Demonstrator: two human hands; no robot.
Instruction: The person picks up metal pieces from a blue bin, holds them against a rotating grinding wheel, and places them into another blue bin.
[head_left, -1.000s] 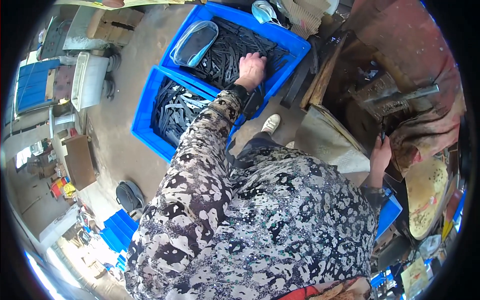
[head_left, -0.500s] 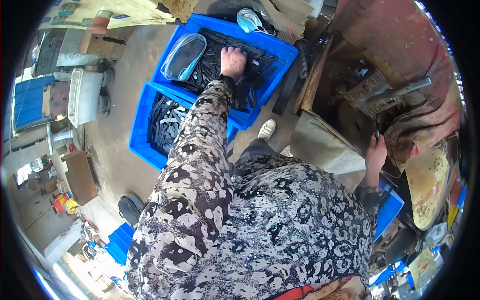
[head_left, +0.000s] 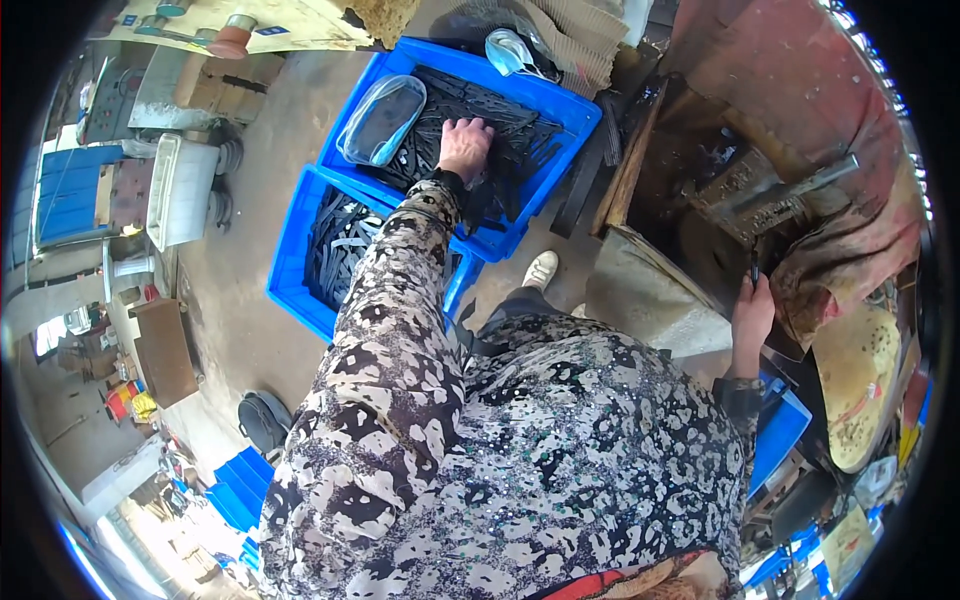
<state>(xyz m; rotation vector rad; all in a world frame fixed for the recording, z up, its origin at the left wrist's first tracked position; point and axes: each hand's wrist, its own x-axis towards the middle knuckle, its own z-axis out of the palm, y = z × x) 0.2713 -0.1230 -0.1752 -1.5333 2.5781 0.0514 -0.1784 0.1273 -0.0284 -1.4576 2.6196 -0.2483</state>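
Dark grey, flat, narrow strips (head_left: 492, 97) lie heaped in the far blue rectangular plastic bin (head_left: 460, 64), where our left hand (head_left: 466, 148) rests palm down on them, fingers bent; we cannot tell whether it grips any. Our right hand (head_left: 753, 308) closes narrowly on a thin dark rod (head_left: 755, 262), at the near edge of a brown-stained, wooden-edged box (head_left: 640, 150) on the right.

A clear oval plastic container (head_left: 385, 120) takes up the far bin's left end, and a pale-blue face mask (head_left: 508, 52) lies by its far edge, beside ribbed brown cardboard (head_left: 570, 40). The bin's raised walls surround our left hand. Brown concrete floor (head_left: 250, 200) stretches left of the bins and runs between far bin and box.

We count two strip-filled bins, including the near-left blue bin (head_left: 291, 250), one container and one mask; the strips overlap too much to number.
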